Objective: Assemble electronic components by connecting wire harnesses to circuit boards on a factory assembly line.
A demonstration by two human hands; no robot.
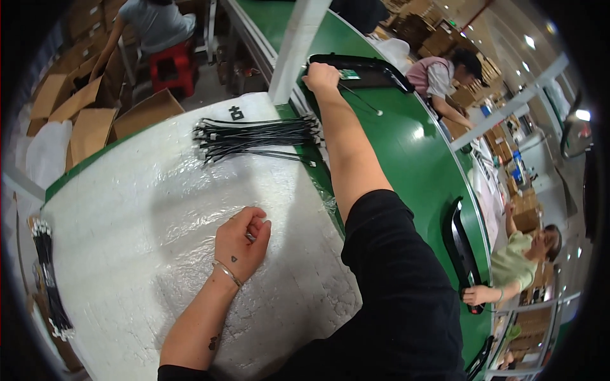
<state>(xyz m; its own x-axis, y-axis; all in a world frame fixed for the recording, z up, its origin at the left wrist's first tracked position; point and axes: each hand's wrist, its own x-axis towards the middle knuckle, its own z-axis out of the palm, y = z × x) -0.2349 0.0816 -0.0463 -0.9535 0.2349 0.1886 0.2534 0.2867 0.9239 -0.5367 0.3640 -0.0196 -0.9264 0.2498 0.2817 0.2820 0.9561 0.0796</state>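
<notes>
My right hand reaches out over the green conveyor belt, its fingers closed on the left end of a long black plastic housing. A small green circuit board lies in that housing, and a thin dark cable with a white plug trails from it onto the belt. Loosely curled, my left hand hovers at the middle of the white, film-covered worktop; a gap shows between its thumb and fingers, and I see nothing held. Beyond it lies a bundle of black cables with white connectors.
A white post rises between worktop and belt. Another cable bundle hangs at the left edge. A curved black part lies on the belt, touched by a co-worker's hand. Cardboard boxes and a red stool stand far left.
</notes>
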